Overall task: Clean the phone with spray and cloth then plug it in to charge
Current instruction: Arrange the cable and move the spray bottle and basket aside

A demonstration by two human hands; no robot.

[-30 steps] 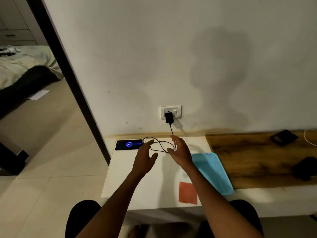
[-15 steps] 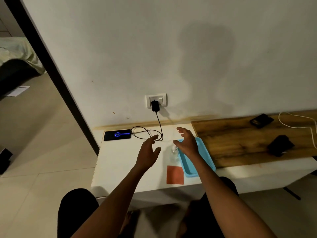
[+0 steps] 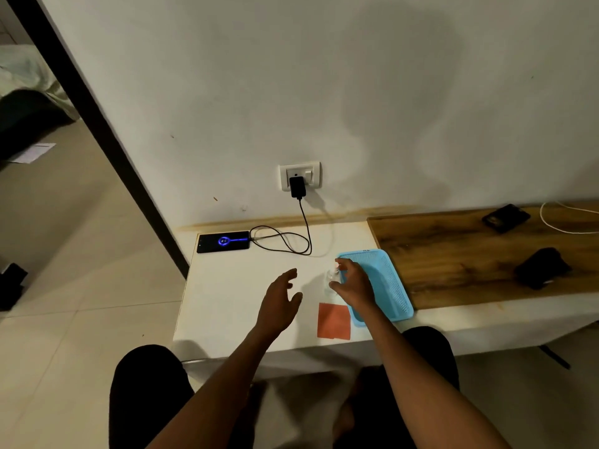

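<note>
The black phone (image 3: pixel 223 242) lies flat at the back left of the white table (image 3: pixel 227 293), its screen showing a blue charging ring. A black cable (image 3: pixel 285 242) loops from it to the black charger (image 3: pixel 297 187) in the wall socket (image 3: pixel 299 175). A small clear spray bottle (image 3: pixel 331 280) stands beside the blue basket. My right hand (image 3: pixel 353 283) curls around the bottle with fingers apart; contact is unclear. My left hand (image 3: pixel 278 303) hovers open over the table's middle. An orange cloth (image 3: pixel 334 320) lies flat near the front edge.
A blue mesh basket (image 3: pixel 385 283) sits at the table's right. A wooden surface (image 3: pixel 470 254) to the right carries two dark objects (image 3: pixel 505 218) (image 3: pixel 541 267) and a white cable (image 3: pixel 564 218). A dark door frame (image 3: pixel 97 124) stands left; my knees are below.
Both hands drew back from the cable and phone toward me. My right hand moved right to the spray bottle. The view shifted right and down.
</note>
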